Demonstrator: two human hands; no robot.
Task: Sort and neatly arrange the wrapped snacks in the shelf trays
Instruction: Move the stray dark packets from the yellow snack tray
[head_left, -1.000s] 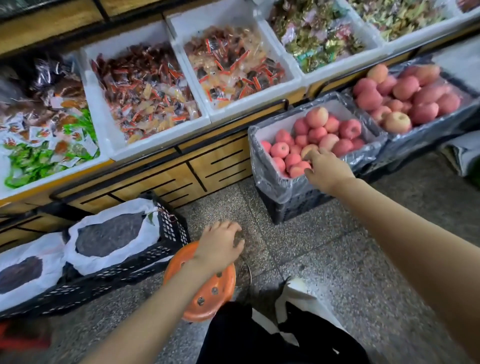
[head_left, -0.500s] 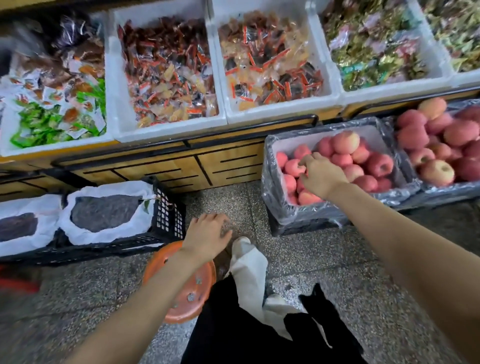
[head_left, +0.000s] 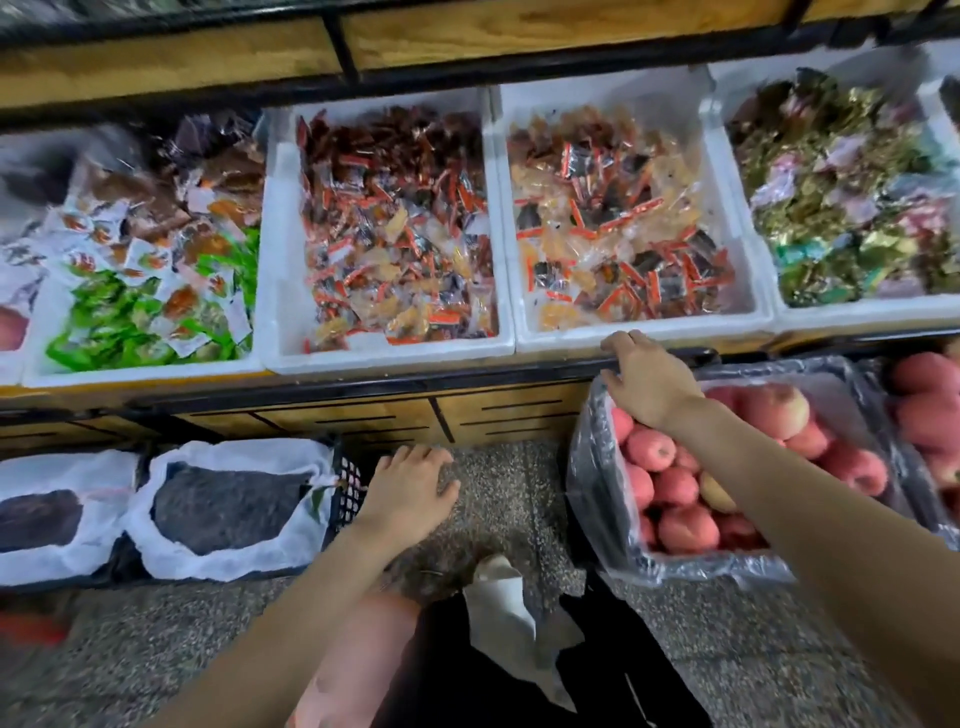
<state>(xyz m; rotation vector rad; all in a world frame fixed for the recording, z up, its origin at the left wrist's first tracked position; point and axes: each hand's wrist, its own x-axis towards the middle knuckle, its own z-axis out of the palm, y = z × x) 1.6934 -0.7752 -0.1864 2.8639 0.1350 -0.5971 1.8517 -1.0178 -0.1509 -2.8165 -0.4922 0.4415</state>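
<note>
Several white foam trays of wrapped snacks stand in a row on the shelf. The left tray (head_left: 140, 375) holds green and white packets. The middle tray (head_left: 283, 291) and the one beside it (head_left: 639, 328) hold clear packets with red edges. Gold and green wrapped sweets fill the right tray (head_left: 857, 312). My right hand (head_left: 649, 382) lies palm down over the black shelf rail (head_left: 467, 382), just below the third tray, fingers bent and holding nothing. Over the floor hovers my left hand (head_left: 410, 491), fingers spread and empty.
A plastic-lined crate of pink apples (head_left: 670, 499) stands on the floor under my right arm, with another apple crate (head_left: 930, 415) to its right. At the left, a black crate (head_left: 348, 483) holds white bags of dark goods. An orange stool (head_left: 358, 654) sits under my left forearm.
My right hand has left the apples and moved up to the shelf rail. My left hand has come off the orange stool and forward. The view has tilted up toward the trays.
</note>
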